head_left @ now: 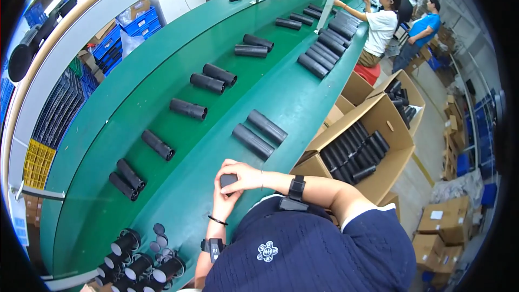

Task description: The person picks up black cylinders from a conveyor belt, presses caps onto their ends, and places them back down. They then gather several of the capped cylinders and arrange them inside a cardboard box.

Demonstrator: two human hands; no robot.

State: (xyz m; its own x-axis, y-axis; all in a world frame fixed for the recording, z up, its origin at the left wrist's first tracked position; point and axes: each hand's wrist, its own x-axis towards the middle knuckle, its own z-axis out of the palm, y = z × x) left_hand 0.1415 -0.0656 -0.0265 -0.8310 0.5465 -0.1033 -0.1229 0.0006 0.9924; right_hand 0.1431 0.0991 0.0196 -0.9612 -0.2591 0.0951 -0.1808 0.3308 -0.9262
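The black tube [228, 180] is between the person's two hands, held just over the table [184, 205] near its body-side edge, with a dark flat end facing up; the rest is hidden by fingers. The left hand [221, 201] cups it from below and the left, while the right hand [246, 176] grasps it from the right, thumb across the front; how hard they squeeze I cannot tell. A steady left hand and light, even right-hand pressure, in line with the tube, should keep it from tipping or slipping; working over the table rather than its edge seems safer. Just beyond lie two tubes [260, 134] side by side, near the table's right edge. Single and paired tubes lie along the green belt [178, 135] by the table's left edge. Black cups [139, 266] and small discs [159, 229] crowd the near left corner. Beside the right edge stands a carton [397, 168] of tubes.
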